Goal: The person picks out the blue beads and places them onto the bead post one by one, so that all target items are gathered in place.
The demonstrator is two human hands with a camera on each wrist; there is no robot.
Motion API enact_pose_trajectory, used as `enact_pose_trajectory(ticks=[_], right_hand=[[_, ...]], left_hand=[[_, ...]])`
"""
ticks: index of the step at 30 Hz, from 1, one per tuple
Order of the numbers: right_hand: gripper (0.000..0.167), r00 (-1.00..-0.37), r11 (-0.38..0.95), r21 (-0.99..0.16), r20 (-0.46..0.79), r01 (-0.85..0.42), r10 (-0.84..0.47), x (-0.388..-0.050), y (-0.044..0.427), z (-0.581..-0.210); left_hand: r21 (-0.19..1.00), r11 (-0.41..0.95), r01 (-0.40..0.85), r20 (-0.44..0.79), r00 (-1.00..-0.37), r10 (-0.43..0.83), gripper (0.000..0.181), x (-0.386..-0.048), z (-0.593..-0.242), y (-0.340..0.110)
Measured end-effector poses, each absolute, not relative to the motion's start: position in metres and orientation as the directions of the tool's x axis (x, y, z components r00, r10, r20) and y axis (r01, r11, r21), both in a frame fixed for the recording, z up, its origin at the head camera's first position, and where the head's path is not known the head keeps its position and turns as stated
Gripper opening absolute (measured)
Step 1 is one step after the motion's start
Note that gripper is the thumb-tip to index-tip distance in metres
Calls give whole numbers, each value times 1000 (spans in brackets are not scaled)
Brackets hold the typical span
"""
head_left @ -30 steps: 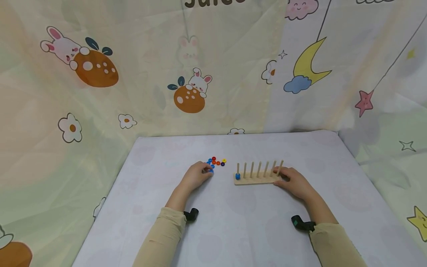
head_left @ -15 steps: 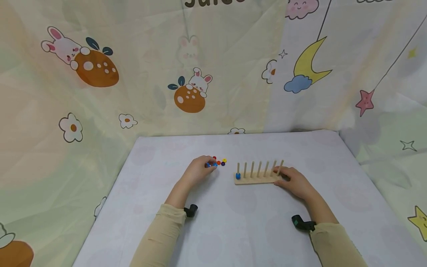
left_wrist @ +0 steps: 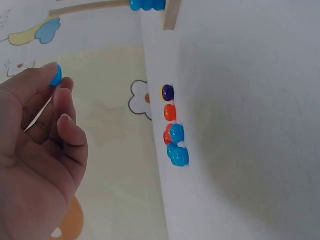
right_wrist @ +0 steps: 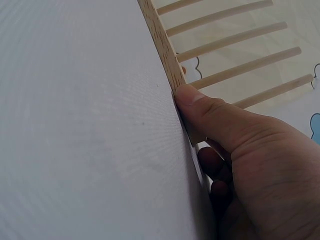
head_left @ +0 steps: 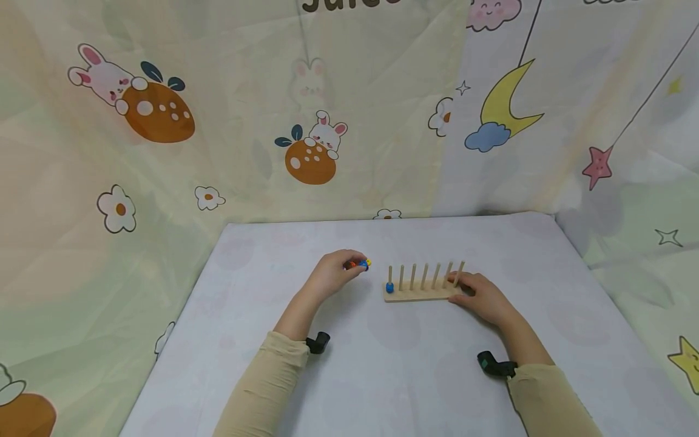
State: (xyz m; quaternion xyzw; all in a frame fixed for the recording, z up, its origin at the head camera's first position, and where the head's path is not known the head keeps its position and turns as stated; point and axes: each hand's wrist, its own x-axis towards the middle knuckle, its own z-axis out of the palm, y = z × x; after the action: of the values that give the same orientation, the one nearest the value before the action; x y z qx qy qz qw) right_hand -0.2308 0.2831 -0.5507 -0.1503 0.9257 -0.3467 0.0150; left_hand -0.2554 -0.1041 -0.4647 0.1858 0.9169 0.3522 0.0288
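My left hand (head_left: 334,274) pinches a blue bead (left_wrist: 57,76) between thumb and fingertips, raised above the table. Below it lie loose beads in blue (left_wrist: 180,156), orange (left_wrist: 170,112) and dark purple (left_wrist: 168,93); in the head view the hand partly hides them. To the right stands a wooden peg board (head_left: 417,296) with a row of upright pegs. Blue beads (head_left: 389,287) are stacked on its leftmost peg. My right hand (head_left: 483,297) grips the board's right end, its thumb (right_wrist: 192,97) against the edge near the last pegs.
A white cloth covers the table (head_left: 404,376). Behind it hangs a printed curtain (head_left: 382,152) that also runs along both sides. A black wrist camera (head_left: 318,343) sits on the left wrist, another black camera (head_left: 494,365) on the right.
My left hand has moved right and slightly farther away, over the loose beads, carrying a blue bead. The right hand and the peg board have stayed in place.
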Motion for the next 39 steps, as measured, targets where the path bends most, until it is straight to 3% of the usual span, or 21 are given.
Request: enact_pose_trajectory(ticks=[21, 39], right_hand=[[53, -953, 709, -652, 72, -269, -295, -230, 282, -550], [53, -952, 714, -645, 73, -273, -298, -230, 282, -549]], left_hand=[[749, 571, 335, 77, -901, 427, 28, -245, -455, -67], [760, 566, 319, 55, -900, 432, 27, -243, -456, -58]])
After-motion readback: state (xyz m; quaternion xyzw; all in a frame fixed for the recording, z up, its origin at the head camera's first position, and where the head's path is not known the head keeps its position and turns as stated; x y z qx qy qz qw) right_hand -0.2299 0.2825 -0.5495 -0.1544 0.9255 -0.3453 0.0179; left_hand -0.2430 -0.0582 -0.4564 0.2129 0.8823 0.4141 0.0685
